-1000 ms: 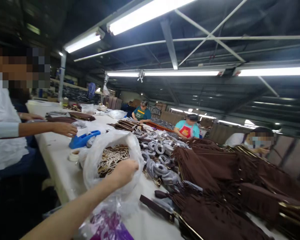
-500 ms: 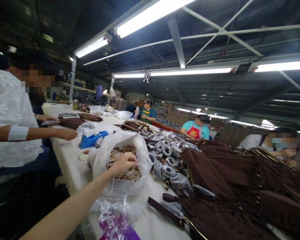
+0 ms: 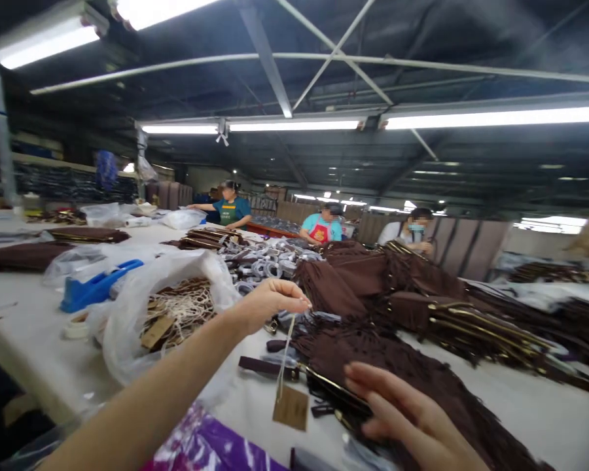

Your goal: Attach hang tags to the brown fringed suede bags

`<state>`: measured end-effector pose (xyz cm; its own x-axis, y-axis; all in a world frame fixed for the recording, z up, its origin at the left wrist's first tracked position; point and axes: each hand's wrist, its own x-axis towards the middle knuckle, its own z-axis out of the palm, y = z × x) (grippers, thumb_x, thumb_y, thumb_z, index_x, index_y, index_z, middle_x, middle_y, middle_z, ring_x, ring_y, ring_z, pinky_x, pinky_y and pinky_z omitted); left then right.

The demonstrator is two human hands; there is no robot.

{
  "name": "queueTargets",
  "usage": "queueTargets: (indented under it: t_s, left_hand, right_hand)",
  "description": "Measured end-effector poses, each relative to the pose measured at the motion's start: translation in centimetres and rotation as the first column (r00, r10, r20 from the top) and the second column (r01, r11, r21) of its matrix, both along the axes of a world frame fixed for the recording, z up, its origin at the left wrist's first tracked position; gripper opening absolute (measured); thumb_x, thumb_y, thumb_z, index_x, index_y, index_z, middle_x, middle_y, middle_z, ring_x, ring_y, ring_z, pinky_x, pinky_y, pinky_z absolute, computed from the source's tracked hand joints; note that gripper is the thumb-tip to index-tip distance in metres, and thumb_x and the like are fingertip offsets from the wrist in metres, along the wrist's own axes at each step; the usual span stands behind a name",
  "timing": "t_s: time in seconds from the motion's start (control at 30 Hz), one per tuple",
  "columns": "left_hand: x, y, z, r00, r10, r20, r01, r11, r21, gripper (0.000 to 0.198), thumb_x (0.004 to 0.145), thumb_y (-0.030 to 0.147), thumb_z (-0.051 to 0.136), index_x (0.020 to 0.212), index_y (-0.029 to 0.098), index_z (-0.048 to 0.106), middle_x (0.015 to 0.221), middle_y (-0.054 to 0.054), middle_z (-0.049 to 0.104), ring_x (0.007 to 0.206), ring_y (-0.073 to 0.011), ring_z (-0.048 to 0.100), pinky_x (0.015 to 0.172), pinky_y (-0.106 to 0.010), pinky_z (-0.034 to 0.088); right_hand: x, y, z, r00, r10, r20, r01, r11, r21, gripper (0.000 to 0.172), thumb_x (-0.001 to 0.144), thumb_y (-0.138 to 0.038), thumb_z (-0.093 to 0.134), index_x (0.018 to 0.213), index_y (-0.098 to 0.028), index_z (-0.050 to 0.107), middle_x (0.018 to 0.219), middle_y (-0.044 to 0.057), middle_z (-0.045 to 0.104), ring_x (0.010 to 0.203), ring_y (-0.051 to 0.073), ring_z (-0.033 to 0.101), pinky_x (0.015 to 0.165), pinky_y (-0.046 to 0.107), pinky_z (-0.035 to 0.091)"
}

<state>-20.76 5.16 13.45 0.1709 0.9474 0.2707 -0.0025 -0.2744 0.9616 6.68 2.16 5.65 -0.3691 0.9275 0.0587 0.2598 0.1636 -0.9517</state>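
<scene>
My left hand (image 3: pixel 269 302) pinches the white string of a brown cardboard hang tag (image 3: pixel 291 408), which dangles below it over the table. Lower right, my right hand (image 3: pixel 407 412) is held with fingers apart and nothing in them, above a dark brown fringed bag (image 3: pixel 353 356) with a gold zipper. The bag's brown strap (image 3: pixel 265 367) lies near the hanging tag. Left of my forearm an open white plastic bag (image 3: pixel 122 340) holds many tags with tangled strings (image 3: pixel 181 311).
A blue tape dispenser (image 3: pixel 98 284) and a tape roll (image 3: pixel 76 327) sit left of the plastic bag. Grey-wrapped rings (image 3: pixel 269 265) and brown fringed bags (image 3: pixel 334 288) are heaped beyond. Purple plastic packaging (image 3: pixel 211 445) lies in front. Several people work across the table (image 3: pixel 24 333).
My left hand has come out of the plastic bag and moved right, with a tag hanging from its string. My right hand has entered at lower right. The view has turned right.
</scene>
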Motion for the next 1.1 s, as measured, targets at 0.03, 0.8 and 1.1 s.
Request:
queueTargets:
  t_s: [0.03, 0.8, 1.1]
  left_hand:
    - [1.3, 0.3, -0.4, 0.999, -0.029, 0.013, 0.029, 1.0, -0.008, 0.018, 0.054, 0.028, 0.078, 0.061, 0.014, 0.069, 0.069, 0.0, 0.064, 0.068, -0.0124, 0.053, 0.072, -0.027, 0.038]
    - [17.8, -0.4, -12.0, 0.608, -0.239, -0.757, 0.528, 0.834, 0.16, 0.026, 0.083, 0.013, 0.047, 0.084, 0.018, 0.073, 0.089, -0.004, 0.07, 0.084, -0.0177, 0.061, 0.077, -0.025, 0.044]
    - [25.6, 0.8, -12.1, 0.463, 0.087, -0.882, 0.334, 0.905, 0.264, 0.03, 0.092, 0.016, 0.039, 0.09, 0.018, 0.069, 0.093, -0.008, 0.067, 0.085, -0.022, 0.064, 0.075, -0.031, 0.048]
  right_hand:
    - [-1.6, 0.2, 0.3, 0.989, 0.033, -0.143, -0.036, 0.999, -0.019, 0.058, 0.072, -0.058, 0.073, 0.122, -0.03, 0.063, 0.134, 0.009, 0.061, 0.126, 0.034, 0.052, 0.087, 0.046, 0.058]
    - [17.9, -6.6, -0.7, 0.931, -0.338, 0.135, 0.337, 0.941, 0.031, 0.049, 0.085, -0.069, 0.052, 0.083, -0.02, 0.057, 0.05, -0.009, 0.037, 0.045, 0.009, 0.033, 0.044, 0.022, 0.03]
    - [17.3, -3.4, -4.0, 0.902, -0.378, 0.208, 0.321, 0.91, 0.261, 0.026, 0.09, -0.042, 0.05, 0.075, -0.021, 0.053, 0.064, -0.004, 0.053, 0.052, 0.012, 0.047, 0.054, 0.025, 0.038]
